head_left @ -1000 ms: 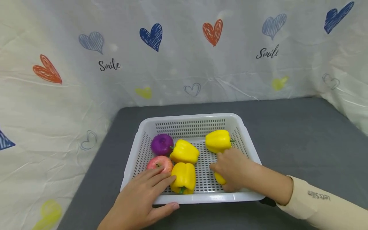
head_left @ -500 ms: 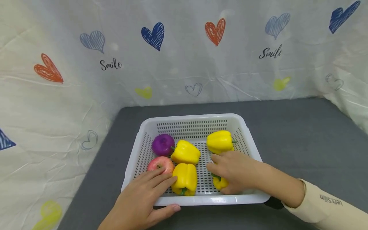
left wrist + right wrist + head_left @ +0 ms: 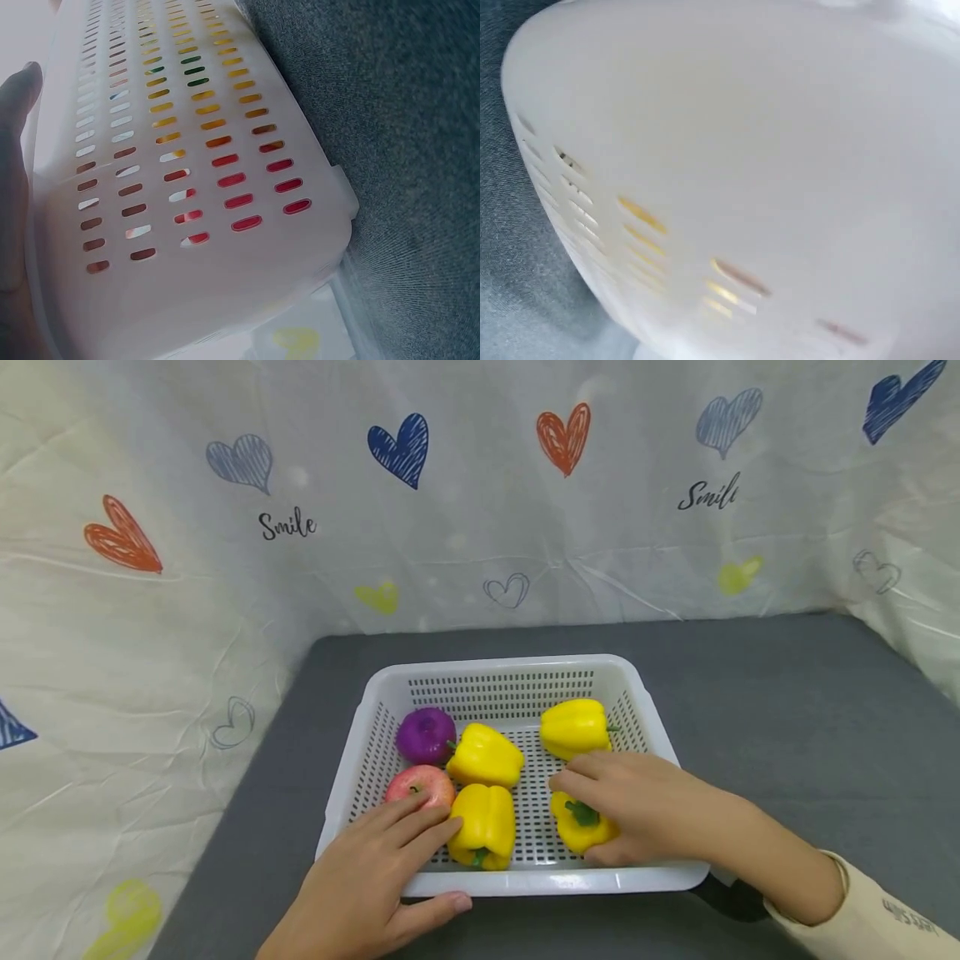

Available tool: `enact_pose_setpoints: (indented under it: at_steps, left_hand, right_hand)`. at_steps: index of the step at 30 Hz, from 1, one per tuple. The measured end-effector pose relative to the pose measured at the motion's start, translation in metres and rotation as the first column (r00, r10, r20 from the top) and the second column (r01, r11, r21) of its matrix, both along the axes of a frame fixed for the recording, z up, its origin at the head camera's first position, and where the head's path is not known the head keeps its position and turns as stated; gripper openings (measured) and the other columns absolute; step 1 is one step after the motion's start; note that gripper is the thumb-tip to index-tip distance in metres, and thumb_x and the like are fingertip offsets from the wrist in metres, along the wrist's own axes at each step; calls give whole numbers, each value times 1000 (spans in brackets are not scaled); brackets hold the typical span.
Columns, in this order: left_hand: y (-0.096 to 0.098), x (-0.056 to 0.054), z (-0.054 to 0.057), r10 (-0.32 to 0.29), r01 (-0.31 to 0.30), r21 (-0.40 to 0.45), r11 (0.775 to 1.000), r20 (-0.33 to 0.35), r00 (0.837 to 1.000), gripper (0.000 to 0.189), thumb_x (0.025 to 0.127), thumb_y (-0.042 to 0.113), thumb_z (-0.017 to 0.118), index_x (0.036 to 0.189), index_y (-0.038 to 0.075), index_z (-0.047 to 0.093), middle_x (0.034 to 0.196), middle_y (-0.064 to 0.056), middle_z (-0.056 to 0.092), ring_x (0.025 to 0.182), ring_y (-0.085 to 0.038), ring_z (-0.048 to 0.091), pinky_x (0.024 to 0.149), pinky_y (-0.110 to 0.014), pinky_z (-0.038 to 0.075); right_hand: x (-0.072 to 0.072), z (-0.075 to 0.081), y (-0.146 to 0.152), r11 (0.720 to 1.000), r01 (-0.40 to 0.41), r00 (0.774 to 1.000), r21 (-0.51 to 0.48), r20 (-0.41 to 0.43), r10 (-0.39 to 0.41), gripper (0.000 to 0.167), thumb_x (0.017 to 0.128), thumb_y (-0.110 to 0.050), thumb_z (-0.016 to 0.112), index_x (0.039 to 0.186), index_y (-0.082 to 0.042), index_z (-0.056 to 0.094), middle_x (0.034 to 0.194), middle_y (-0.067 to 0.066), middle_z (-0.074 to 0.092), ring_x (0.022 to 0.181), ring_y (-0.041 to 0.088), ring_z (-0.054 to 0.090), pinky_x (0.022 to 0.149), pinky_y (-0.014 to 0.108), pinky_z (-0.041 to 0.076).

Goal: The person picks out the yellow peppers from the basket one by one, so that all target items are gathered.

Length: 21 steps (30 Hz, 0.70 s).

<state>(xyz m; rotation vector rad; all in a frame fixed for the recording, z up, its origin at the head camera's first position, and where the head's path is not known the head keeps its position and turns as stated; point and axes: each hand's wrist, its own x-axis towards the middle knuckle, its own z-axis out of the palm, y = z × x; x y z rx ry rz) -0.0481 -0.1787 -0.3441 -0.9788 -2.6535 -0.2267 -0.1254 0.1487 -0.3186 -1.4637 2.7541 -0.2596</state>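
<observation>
My right hand [image 3: 645, 802] is at the right front of a white slotted basket [image 3: 517, 883], its fingers and thumb around a yellow bell pepper [image 3: 579, 831] whose green stem faces left. My left hand [image 3: 371, 872] lies over the basket's front left corner, fingers extended across a red apple [image 3: 416, 783] to the edge of a second yellow bell pepper [image 3: 486, 822]. Its thumb [image 3: 19, 97] is outside the front wall. Another yellow bell pepper [image 3: 483, 756] lies mid-basket beside a purple onion [image 3: 426, 737]. One more yellow bell pepper [image 3: 573, 727] occupies the back right.
The basket stands on a dark grey cloth-covered table [image 3: 787, 718]. Behind and to the left hangs a pale sheet [image 3: 450, 527] printed with hearts and "Smile". A black object [image 3: 727, 900] shows under my right wrist by the basket's front right corner.
The pepper in my right hand has turned, so its stem now shows, and that hand has shifted slightly right. My left hand stays in place.
</observation>
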Motion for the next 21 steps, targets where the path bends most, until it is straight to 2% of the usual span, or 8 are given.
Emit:
enact_pose_setpoints:
  at_steps: [6,12,21]
  left_hand:
    - [1,-1,1,-3,3,-1,1000,1,1000,64,90,70,57,129,21,68,135,5,61,130,-20,50,109,-46,41]
    - [1,-3,2,9,-9,-6,1000,24,1000,66,89,72,56,131,23,68,134,5,60,124,-17,51,106,-44,44]
    - [-2,-4,-2,-24,25,25,999,-54,998,64,88,71,59,125,20,70,129,7,65,124,-20,53,102,-44,47]
  right_hand:
    - [0,-2,12,989,46,999,-141,26,-43,57,78,-38,84,126,-20,59,122,-8,61,98,9,57,83,33,55]
    - [1,-1,22,973,94,993,-212,87,-77,57,80,-40,84,129,-22,59,125,-11,59,100,6,56,83,32,55]
    - [-2,6,32,955,132,989,-266,96,-110,61,80,-42,84,132,-22,58,130,-14,57,106,4,55,90,33,55]
